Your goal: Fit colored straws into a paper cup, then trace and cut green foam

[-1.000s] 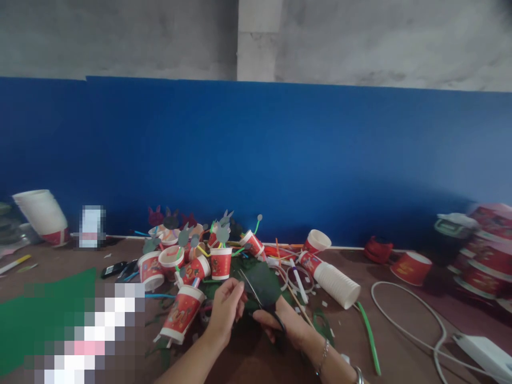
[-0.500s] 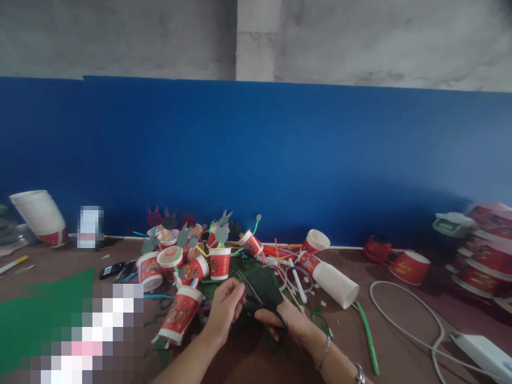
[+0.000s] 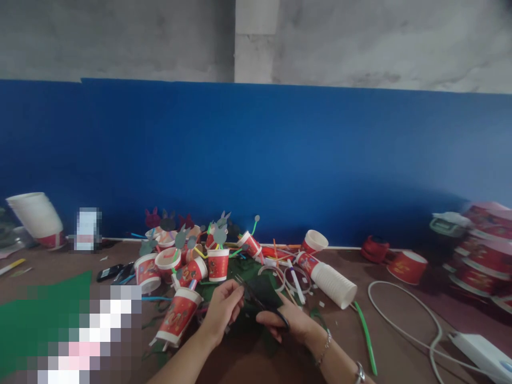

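Note:
My right hand (image 3: 291,319) has its fingers through the dark handles of a pair of scissors (image 3: 258,304). The blades point up and left, and their tips come close to the fingertips of my left hand (image 3: 224,306). That hand is closed in a pinch; what lies between its fingers is too dark and small to name. Behind the blades is a dark green sheet (image 3: 266,281), apparently paper. More dark green scraps are under and around both hands. A red paper cup (image 3: 180,314) lies tilted left of my left hand, and another red cup (image 3: 218,265) stands beyond it.
Several cups with straws and animal-shaped cutouts crowd the back left. A stack of cups (image 3: 333,285) lies right of centre, beside a marker (image 3: 296,282). A green straw (image 3: 366,338), a looped white cable (image 3: 424,304) and a power strip (image 3: 484,354) are at right.
Both hands stay nearly in place. The scissor blades have shifted slightly, their tips now nearer my left fingertips. The whole view has moved a little.

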### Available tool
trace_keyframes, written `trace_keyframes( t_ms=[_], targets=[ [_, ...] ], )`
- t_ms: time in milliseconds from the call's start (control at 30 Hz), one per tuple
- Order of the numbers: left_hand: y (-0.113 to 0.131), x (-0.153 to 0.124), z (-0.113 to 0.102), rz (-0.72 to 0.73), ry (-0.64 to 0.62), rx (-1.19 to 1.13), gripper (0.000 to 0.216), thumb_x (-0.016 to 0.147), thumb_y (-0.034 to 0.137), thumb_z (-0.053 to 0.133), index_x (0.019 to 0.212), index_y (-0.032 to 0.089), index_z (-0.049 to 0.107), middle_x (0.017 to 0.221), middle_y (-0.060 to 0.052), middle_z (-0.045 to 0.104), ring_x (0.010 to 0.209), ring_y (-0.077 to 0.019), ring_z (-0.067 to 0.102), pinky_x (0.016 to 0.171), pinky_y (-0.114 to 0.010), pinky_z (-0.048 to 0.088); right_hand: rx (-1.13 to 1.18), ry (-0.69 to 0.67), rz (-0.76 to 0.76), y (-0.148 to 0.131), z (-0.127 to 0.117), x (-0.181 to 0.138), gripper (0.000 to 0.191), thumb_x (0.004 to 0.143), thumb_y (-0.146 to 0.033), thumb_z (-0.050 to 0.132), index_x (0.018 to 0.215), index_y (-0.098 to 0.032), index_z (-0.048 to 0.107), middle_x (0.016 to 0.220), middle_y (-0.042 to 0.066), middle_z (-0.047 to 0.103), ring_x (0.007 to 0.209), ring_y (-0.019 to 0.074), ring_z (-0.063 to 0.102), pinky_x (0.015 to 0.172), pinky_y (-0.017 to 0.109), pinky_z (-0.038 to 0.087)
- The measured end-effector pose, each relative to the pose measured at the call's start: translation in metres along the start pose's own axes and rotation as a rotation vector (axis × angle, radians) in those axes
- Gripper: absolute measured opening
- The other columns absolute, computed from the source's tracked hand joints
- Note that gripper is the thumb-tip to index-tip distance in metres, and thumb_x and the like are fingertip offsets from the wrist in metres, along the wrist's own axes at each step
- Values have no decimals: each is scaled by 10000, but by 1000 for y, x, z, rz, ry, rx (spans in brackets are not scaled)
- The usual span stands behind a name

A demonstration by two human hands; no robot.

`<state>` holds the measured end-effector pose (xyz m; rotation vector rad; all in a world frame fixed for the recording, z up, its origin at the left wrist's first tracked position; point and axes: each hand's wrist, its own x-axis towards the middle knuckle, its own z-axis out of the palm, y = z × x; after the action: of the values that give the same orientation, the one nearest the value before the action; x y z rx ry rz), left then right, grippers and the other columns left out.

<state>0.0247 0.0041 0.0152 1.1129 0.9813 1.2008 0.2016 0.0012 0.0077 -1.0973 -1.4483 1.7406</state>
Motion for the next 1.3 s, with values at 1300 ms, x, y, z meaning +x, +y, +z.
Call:
trace_keyframes(
  t_ms=[1300],
  targets=[
    [-3,6,-10,-115,-85,8,327,686,457,565,579,186,417,459,62,486,274,-11,245,306,-164,103,101,-154,-96,-2,-21,-2,448,684,-364,708,398,-145,443,317,-68,413,265,13,319,304,171,171]
  ],
)
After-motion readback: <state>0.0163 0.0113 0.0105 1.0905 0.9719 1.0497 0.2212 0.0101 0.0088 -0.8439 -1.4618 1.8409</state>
